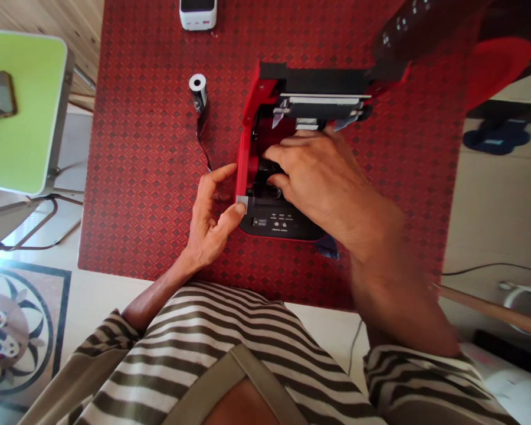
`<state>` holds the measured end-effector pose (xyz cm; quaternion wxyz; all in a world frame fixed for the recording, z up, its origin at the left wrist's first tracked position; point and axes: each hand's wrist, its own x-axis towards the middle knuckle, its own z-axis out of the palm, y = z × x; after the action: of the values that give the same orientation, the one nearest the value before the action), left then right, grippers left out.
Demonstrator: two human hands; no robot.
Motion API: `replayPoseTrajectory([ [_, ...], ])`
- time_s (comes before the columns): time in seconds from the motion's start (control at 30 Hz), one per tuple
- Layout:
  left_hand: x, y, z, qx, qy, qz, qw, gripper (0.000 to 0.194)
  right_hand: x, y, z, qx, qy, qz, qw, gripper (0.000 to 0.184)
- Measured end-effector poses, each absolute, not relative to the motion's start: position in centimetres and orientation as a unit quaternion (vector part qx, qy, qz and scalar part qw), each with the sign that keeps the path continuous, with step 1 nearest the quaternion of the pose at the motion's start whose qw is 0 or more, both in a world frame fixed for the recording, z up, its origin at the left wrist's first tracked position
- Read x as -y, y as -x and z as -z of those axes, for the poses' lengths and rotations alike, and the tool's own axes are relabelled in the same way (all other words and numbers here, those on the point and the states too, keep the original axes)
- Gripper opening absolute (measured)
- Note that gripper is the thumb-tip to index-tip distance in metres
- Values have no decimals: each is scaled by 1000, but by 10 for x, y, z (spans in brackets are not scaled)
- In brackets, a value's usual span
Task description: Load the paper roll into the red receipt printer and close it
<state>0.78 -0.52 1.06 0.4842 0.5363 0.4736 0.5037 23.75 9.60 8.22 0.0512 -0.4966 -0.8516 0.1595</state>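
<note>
A red and black label printer point(287, 219) stands with its lid raised on the table before me. My left hand point(207, 221) grips the printer's left front corner, the thumb on a small grey patch and the index finger against the red side wall. Inside the open body, my right hand point(323, 177) has its thumb and fingers closed around a dark roll point(265, 169). The hand covers most of that roll and the right half of the compartment. Left of the printer a small roll of black ribbon point(198, 91) stands on end, its loose strip trailing toward my left hand.
The table has a red patterned cover point(146, 177). At its far edge sits a white device point(198, 16) with a dark top. A dark object point(425, 23) extends in at the upper right. To the left is a green-topped table point(30, 141).
</note>
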Motion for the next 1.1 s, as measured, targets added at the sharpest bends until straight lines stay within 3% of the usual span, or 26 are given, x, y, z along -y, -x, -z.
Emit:
replayPoseTrajectory([
  [0.17, 4, -8, -9, -476, -539, -500, 483, 70, -89, -236, -86, 839, 515, -151, 85, 22],
  [0.37, 4, -7, -8, -468, -544, -501, 483, 68, -63, -279, -122, 878, 391, -207, 181, 54],
  [0.6, 5, -4, -9, -472, -557, -499, 466, 65, -54, -284, -117, 865, 386, -226, 229, 32],
  [0.83, 1, 4, -23, -476, -604, -503, 394, 56, -53, -280, -105, 849, 411, -199, 267, 28],
  [1.03, -50, 18, -33, -446, -677, -492, 317, 60, -40, -282, -105, 815, 448, -172, 324, 24],
  [1.1, -77, 15, -35, -396, -712, -519, 261, 72, -33, -281, -105, 812, 454, -158, 331, 25],
])
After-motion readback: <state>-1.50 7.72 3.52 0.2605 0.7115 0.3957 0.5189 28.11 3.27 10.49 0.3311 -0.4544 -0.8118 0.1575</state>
